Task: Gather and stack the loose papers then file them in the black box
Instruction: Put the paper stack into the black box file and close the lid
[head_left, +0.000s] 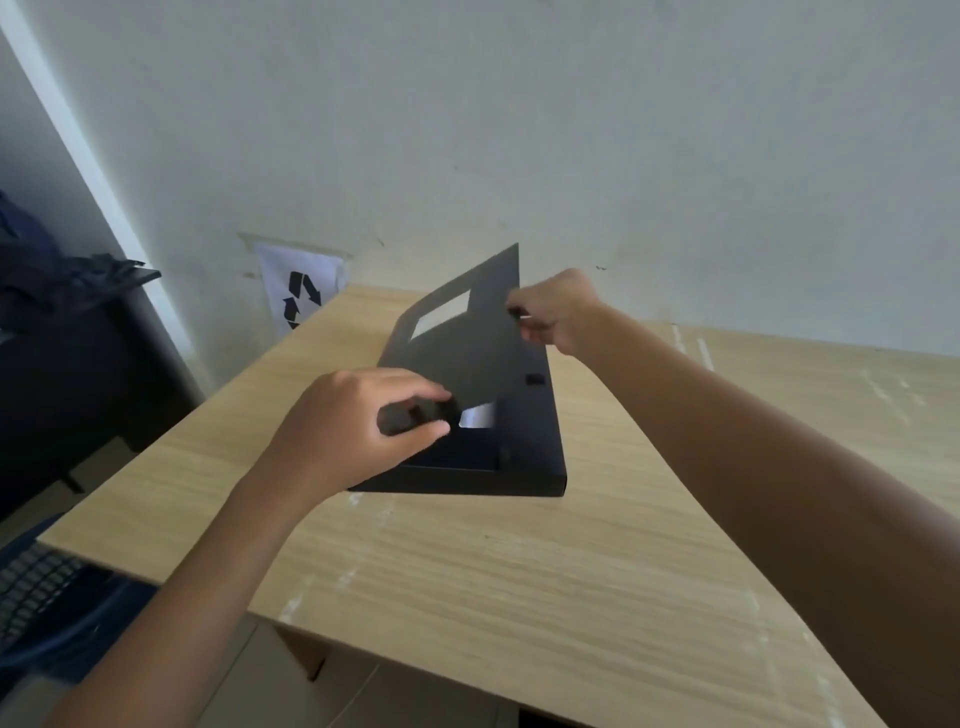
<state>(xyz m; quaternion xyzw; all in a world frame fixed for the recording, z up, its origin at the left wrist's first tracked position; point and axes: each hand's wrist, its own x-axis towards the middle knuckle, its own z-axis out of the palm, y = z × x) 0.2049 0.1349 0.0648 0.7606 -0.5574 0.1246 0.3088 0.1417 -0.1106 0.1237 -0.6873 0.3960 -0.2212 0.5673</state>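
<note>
A black box (524, 462) is lying on a wooden table (519, 571), its lid (467, 338) tilting half open. The left hand (353, 426) is pinching the lid's near edge; the right hand (558, 312) is gripping its far corner.

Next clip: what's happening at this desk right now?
A person is working the lid of a black box on a wooden desk. The left hand pinches the lid's near edge, the right hand its far edge, and the lid stands tilted, partly raised. A bit of white paper shows underneath. No loose papers lie on the desk, so filing looks done or nearly so. Whether the lid is opening or closing can't be told.
</note>
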